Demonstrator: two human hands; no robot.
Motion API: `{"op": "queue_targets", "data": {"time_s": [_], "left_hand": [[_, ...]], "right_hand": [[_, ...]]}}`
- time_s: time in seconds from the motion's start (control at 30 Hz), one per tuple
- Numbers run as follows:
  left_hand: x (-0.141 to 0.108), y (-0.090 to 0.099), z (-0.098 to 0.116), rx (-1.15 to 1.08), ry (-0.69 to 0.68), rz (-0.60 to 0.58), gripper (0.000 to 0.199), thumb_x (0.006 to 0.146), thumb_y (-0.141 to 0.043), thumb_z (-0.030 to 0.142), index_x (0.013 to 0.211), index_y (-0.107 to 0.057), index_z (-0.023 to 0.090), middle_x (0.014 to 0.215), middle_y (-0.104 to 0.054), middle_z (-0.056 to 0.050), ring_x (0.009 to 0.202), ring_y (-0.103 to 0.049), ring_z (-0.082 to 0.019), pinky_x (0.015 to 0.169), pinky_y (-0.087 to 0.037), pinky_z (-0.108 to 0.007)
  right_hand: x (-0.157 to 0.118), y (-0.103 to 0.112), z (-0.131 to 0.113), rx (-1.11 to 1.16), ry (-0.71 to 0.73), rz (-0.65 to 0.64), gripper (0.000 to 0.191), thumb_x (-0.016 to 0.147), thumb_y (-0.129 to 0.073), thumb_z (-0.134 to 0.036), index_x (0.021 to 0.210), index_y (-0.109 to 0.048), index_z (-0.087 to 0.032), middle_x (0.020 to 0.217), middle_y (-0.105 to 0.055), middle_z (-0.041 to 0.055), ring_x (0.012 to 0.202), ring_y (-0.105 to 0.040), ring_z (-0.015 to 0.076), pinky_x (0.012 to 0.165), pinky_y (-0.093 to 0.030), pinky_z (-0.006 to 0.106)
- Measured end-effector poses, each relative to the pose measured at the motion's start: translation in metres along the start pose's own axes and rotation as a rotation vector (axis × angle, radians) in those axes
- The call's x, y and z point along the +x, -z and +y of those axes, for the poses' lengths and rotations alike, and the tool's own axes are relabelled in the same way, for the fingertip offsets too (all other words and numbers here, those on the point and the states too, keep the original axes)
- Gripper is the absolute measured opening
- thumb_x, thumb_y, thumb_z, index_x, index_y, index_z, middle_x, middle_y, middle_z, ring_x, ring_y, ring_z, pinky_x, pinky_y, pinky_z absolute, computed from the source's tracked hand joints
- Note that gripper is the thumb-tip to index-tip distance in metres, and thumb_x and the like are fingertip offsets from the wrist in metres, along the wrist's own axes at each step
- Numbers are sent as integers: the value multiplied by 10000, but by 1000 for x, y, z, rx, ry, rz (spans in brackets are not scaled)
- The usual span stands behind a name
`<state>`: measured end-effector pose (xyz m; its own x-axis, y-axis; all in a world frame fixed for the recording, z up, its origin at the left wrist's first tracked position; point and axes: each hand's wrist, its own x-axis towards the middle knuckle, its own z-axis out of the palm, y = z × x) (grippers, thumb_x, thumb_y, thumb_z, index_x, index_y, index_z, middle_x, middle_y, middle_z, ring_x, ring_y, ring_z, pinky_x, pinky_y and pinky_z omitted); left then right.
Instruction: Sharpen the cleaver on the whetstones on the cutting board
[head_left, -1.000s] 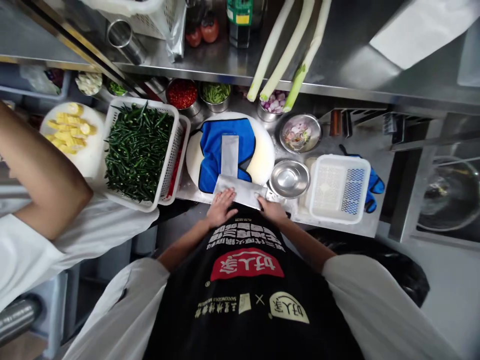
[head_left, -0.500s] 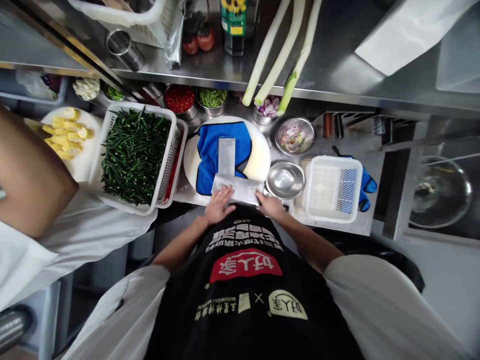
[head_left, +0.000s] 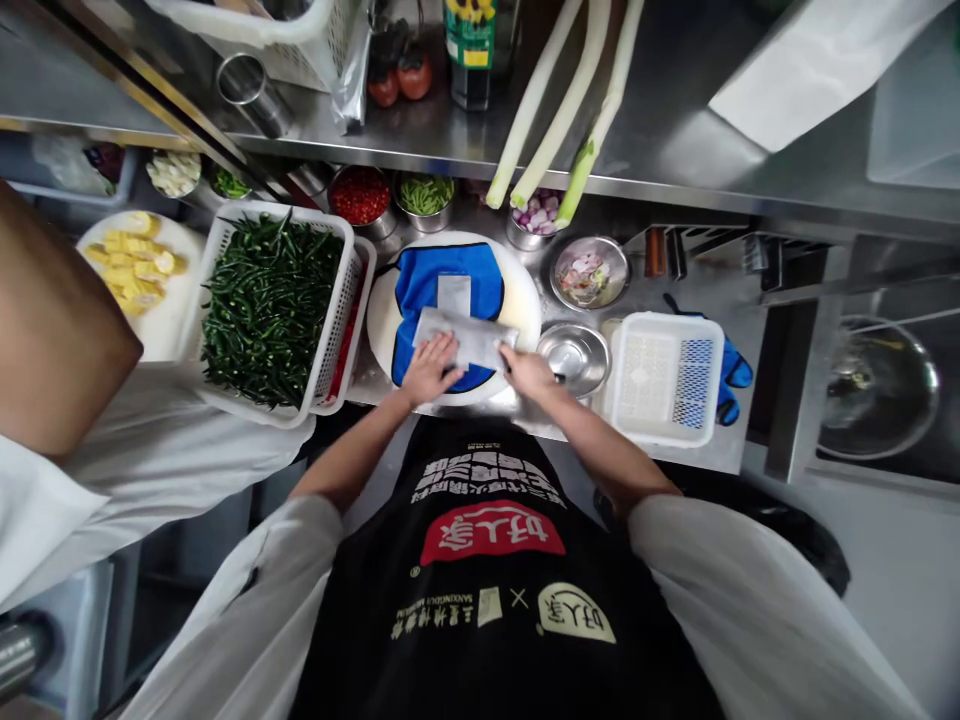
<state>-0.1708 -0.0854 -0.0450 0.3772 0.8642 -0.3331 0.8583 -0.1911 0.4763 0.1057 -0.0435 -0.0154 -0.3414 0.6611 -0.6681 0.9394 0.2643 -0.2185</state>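
A broad grey cleaver [head_left: 481,342] lies across a pale rectangular whetstone [head_left: 454,290], hiding its near part. My right hand [head_left: 532,374] is closed round the cleaver's handle, at the right end of the blade. With fingers stretched out flat, my left hand [head_left: 429,374] presses on the blade's left part. Beneath the stone is a blue cloth with dark edging [head_left: 487,262], spread over a round white cutting board [head_left: 525,295]. Just right of my right hand stands a steel bowl [head_left: 574,352].
A basket of green chillies [head_left: 270,310] stands left of the board. At the right are a bowl of scraps [head_left: 589,272] and a white plastic basket [head_left: 664,425]. Long leeks [head_left: 534,110] overhang the shelf edge. A co-worker's arm [head_left: 60,330] reaches in from the left.
Both hands and the cleaver have moved away from my body, farther up the whetstone. The cleaver now covers more of the stone and slants slightly. The co-worker's arm has shifted slightly left.
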Motion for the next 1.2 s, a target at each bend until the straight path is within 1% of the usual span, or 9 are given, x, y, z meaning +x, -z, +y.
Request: {"op": "queue_targets", "data": {"time_s": [0.1, 0.27, 0.33, 0.43, 0.5, 0.7, 0.93, 1.1, 1.2], "left_hand": [[15, 12, -12, -12, 1, -1, 749, 1076, -420, 571, 1707, -335, 178, 1770, -211, -95, 1666, -159, -290, 1356, -114, -496], [-58, -25, 23, -46, -82, -95, 773, 1067, -419, 615, 1697, -361, 170, 1755, -258, -103, 1651, -221, -286, 1343, -193, -469], [-49, -23, 21, -38, -69, -63, 764, 1063, -434, 611, 1692, -377, 181, 1752, -267, -100, 1645, -242, -288, 1342, -194, -467], [2, 3, -5, -20, -16, 4, 740, 1067, -440, 574, 1692, -376, 182, 1759, -248, -94, 1652, -216, -297, 1349, -150, -490], [18, 14, -14, -11, 9, 36, 739, 1071, -430, 558, 1696, -363, 170, 1763, -233, -97, 1658, -191, -298, 1352, -125, -499], [-58, -26, 25, -23, -87, -82, 752, 1068, -416, 594, 1696, -367, 184, 1748, -274, -87, 1644, -246, -274, 1340, -210, -462], [5, 6, -8, 4, 11, 63, 736, 1077, -399, 565, 1697, -364, 170, 1759, -247, -90, 1657, -200, -284, 1355, -135, -479], [-63, -32, 23, -14, -75, -12, 724, 1072, -418, 572, 1674, -414, 169, 1734, -315, -96, 1635, -272, -274, 1344, -197, -451], [-50, -28, 18, -23, -41, 1, 705, 1071, -431, 554, 1672, -418, 185, 1735, -314, -95, 1637, -268, -275, 1338, -204, -466]], "right_hand": [[15, 5, -4, -9, 1, 55, 732, 1018, -584, -327, 1685, -302, -225, 1230, -739, 170, 1073, -731, 350, 899, -520, 402], [-54, -48, -1, 48, -32, -184, 677, 1023, -588, -348, 1657, -381, -232, 1189, -756, 162, 1035, -740, 334, 873, -526, 382], [-45, -41, 2, 36, -29, -142, 648, 1018, -585, -326, 1635, -412, -232, 1178, -760, 154, 1023, -741, 326, 868, -527, 378], [5, -3, -2, -9, -5, 37, 680, 1010, -587, -305, 1649, -369, -225, 1194, -756, 157, 1025, -739, 316, 889, -527, 383], [20, 7, -6, -15, 7, 115, 711, 1004, -599, -309, 1661, -341, -220, 1208, -752, 161, 1035, -738, 309, 903, -525, 377], [-54, -49, -2, -5, -28, -146, 671, 988, -620, -340, 1626, -432, -251, 1108, -774, 138, 940, -748, 294, 817, -541, 361], [12, -1, -7, -11, -17, 69, 721, 1017, -579, -326, 1681, -314, -232, 1219, -747, 159, 1056, -736, 323, 909, -529, 386], [-55, -52, -11, 43, -49, -175, 714, 1028, -575, -376, 1692, -344, -255, 1212, -752, 170, 1070, -735, 334, 910, -541, 397], [-43, -43, -8, 32, -51, -120, 698, 1032, -570, -355, 1684, -349, -242, 1191, -758, 165, 1052, -736, 321, 900, -536, 387]]}}
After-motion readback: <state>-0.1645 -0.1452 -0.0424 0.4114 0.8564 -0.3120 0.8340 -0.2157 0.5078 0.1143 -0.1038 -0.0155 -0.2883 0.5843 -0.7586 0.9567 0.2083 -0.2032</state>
